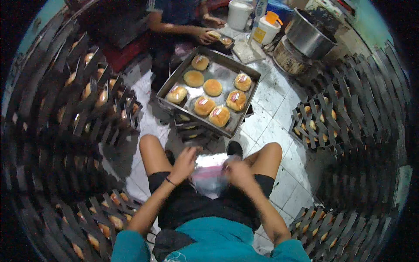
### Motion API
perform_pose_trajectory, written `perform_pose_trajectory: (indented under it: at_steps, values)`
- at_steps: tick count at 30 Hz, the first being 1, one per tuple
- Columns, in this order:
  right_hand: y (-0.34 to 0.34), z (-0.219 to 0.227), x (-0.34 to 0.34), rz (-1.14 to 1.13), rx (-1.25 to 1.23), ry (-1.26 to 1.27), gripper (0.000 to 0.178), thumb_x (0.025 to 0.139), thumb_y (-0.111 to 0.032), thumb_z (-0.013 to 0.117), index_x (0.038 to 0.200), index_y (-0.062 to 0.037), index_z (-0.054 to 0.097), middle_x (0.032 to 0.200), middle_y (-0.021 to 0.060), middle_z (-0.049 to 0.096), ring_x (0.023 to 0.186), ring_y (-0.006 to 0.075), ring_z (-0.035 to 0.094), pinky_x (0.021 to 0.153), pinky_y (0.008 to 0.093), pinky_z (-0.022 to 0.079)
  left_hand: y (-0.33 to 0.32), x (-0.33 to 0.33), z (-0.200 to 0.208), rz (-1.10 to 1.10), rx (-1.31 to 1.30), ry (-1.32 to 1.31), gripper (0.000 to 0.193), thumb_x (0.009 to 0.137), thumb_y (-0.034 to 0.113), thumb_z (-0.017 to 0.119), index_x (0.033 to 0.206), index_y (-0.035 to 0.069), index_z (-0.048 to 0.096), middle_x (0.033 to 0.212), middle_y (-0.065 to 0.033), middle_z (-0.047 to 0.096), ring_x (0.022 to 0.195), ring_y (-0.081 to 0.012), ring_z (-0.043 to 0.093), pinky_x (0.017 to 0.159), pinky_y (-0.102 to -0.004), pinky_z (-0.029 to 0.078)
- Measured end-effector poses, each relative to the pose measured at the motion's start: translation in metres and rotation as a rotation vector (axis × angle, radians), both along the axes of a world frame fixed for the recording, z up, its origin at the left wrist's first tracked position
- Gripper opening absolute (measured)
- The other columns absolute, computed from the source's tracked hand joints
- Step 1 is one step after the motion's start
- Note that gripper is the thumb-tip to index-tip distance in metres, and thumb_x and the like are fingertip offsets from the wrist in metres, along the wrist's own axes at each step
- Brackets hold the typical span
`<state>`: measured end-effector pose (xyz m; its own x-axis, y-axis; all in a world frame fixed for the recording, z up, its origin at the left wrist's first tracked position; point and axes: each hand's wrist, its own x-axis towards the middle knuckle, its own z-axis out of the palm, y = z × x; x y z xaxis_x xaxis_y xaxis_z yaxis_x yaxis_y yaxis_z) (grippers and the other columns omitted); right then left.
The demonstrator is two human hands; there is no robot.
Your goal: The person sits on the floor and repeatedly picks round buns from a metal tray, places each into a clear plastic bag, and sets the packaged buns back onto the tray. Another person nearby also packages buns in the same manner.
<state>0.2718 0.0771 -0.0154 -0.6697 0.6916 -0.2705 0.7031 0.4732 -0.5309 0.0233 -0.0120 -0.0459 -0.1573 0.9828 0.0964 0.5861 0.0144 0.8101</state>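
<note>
Above my lap a clear plastic bag with a pink band and a shiny upper part is spread between my hands. My left hand, with a dark band at the wrist, is closed on the bag's left edge. At its right edge my right hand is closed on it too, slightly blurred. Beyond my knees a large metal baking tray holds several round golden buns. Some buns carry small red-and-white labels and look wrapped; others look bare. Whether anything is inside the bag cannot be made out.
Across the tray, another person's hand is at a small tin with bread. Racks of bread-filled tins crowd both sides. White buckets and a large metal pot stand at the far right, on a tiled floor.
</note>
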Motion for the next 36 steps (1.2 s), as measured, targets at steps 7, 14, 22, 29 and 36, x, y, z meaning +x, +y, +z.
perform_pose_trajectory:
  at_steps: [7, 14, 22, 29, 36]
  values:
    - [0.046, 0.085, -0.007, -0.322, -1.192, 1.342, 0.076, 0.098, -0.038, 0.061, 0.159, -0.0104, 0.025, 0.155, 0.0202, 0.039, 0.132, 0.0354, 0.052, 0.099, 0.0502, 0.054, 0.048, 0.024, 0.037, -0.42, 0.029, -0.438, 0.074, 0.107, 0.045, 0.046, 0.161, 0.017, 0.004, 0.137, -0.0239, 0.056, 0.127, -0.0296, 0.057, 0.101, -0.0377, 0.048]
    - [0.031, 0.069, -0.111, -0.258, -1.397, 1.331, 0.056, 0.105, -0.038, 0.05, 0.148, -0.004, 0.043, 0.156, 0.0152, 0.04, 0.141, 0.0301, 0.042, 0.103, 0.0489, 0.049, 0.061, -0.003, 0.046, -0.07, 0.185, -1.355, 0.069, 0.1, 0.058, 0.05, 0.154, 0.024, 0.027, 0.146, -0.0094, 0.05, 0.138, -0.0238, 0.047, 0.103, -0.0422, 0.051]
    - [0.143, 0.007, -0.151, -0.169, -0.198, 0.492, 0.04, 0.095, -0.026, 0.071, 0.125, -0.0015, 0.062, 0.108, 0.0153, 0.071, 0.099, 0.0242, 0.068, 0.083, 0.0382, 0.055, 0.045, -0.093, 0.037, 0.192, 0.545, -1.655, 0.043, 0.1, 0.044, 0.058, 0.127, 0.011, 0.054, 0.137, -0.0149, 0.056, 0.127, -0.0345, 0.056, 0.109, -0.0555, 0.045]
    - [0.325, -0.117, -0.246, -0.069, 0.545, -0.042, 0.075, 0.09, -0.054, 0.064, 0.138, 0.002, 0.049, 0.129, 0.0346, 0.057, 0.107, 0.0506, 0.063, 0.095, 0.0509, 0.05, 0.023, -0.072, 0.025, 0.241, 0.266, -1.849, 0.019, 0.101, 0.017, 0.058, 0.118, 0.011, 0.058, 0.134, -0.0128, 0.059, 0.126, -0.0344, 0.057, 0.109, -0.059, 0.045]
    - [0.378, -0.102, -0.238, 0.056, 0.132, -0.259, 0.071, 0.087, -0.064, 0.065, 0.117, 0.0003, 0.062, 0.093, 0.0209, 0.072, 0.091, 0.0322, 0.071, 0.082, 0.0431, 0.054, 0.017, -0.071, 0.021, 0.329, 0.127, -1.805, 0.019, 0.103, 0.021, 0.055, 0.119, 0.009, 0.054, 0.133, -0.0109, 0.057, 0.127, -0.0333, 0.057, 0.111, -0.056, 0.044]
